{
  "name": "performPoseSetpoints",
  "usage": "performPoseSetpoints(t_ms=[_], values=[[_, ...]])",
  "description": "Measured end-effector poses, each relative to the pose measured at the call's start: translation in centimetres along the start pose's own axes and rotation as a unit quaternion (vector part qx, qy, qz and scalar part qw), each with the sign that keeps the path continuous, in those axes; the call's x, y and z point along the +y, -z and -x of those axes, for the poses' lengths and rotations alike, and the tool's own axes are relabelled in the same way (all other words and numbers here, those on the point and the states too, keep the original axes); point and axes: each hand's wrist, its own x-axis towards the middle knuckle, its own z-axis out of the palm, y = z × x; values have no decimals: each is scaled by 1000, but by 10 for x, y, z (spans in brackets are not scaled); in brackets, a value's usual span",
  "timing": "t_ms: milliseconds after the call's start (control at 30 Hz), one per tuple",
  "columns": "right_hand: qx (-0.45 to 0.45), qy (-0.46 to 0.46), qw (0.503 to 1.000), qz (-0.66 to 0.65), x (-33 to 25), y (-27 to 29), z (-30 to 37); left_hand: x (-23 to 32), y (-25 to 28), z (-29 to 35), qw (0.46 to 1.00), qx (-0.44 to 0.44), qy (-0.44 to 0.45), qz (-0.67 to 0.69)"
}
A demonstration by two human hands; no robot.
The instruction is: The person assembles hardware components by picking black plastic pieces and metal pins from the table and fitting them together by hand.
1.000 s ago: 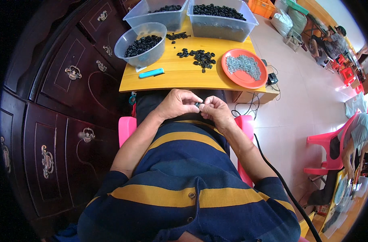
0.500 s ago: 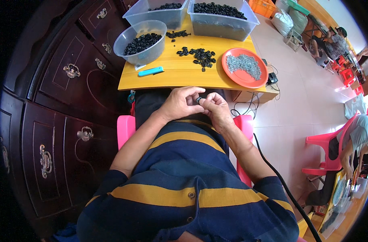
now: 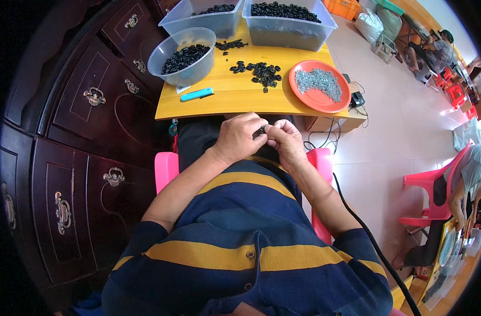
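Clamped on small dark piece (image 3: 262, 129) with left hand (image 3: 238, 137) and right hand (image 3: 285, 141) together. Apparently mid-manipulation; next, likely calls for steady fingertip control.

Single head-worn fisheye view, left unit, upright, facing down at close range over striped shirt (image 3: 245, 221), left hand (image 3: 236, 138) and right hand (image 3: 288, 143) near centre, yellow table (image 3: 240, 104) beyond, edges bowed toward rim.

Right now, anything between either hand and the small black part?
Nothing visible: the left hand and right hand meet at the small black part, their grip hiding much of it. The yellow table lies beyond them, not between.
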Motion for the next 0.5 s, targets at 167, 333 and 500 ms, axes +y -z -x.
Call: performPoseSetpoints(t_ms=[167, 333, 500], values=[[-3, -8, 1000, -14, 0, 4, -3, 0, -1, 0, 1000, -12, 2, 4], [9, -12, 1000, -24, -1, 2, -2, 0, -2, 2, 1000, -18, 5, 3], [3, -16, 999, -30, 0, 4, -3, -1, -3, 2, 1000, -21, 4, 10]])
